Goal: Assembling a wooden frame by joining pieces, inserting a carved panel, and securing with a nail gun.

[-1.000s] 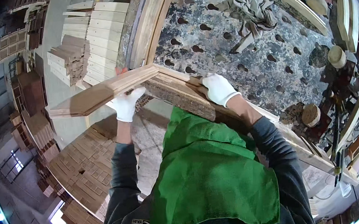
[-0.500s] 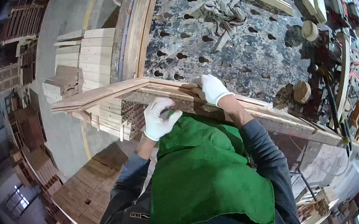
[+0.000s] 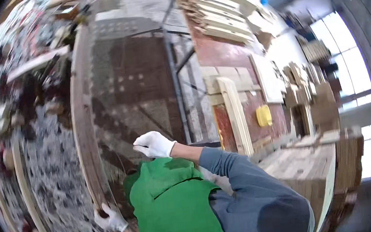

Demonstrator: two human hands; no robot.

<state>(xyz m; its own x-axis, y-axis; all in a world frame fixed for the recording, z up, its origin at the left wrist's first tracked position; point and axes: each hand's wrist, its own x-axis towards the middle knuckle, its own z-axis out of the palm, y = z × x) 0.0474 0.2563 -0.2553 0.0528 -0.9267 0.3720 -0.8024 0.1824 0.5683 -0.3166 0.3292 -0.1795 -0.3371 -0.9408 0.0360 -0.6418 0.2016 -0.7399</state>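
My left hand (image 3: 110, 219), in a white glove, is at the near end of the long wooden strip (image 3: 86, 128) along the worktable's edge. Its thumb and fingers curve apart with a gap between them, and nothing shows held there. My right hand (image 3: 154, 144), also gloved in white, is raised in front of the green apron (image 3: 173, 205). Its fingers are drawn together in a pinch; whatever they may hold is too small to make out. The scene is smeared by motion.
Left lies the worktable (image 3: 59, 178), its mottled top bearing wooden bars (image 3: 28, 191) and clamps. Ahead stands a dark metal frame (image 3: 177, 84). On a red surface to the right are light wooden slats (image 3: 234, 114) and a yellow container (image 3: 263, 115). Stacked wooden panels (image 3: 303, 166) stand close by on the right.
The view has swung right, so the worktable is now at my left. My right hand has left the wooden frame piece on the table edge and is raised, fingers pinched.
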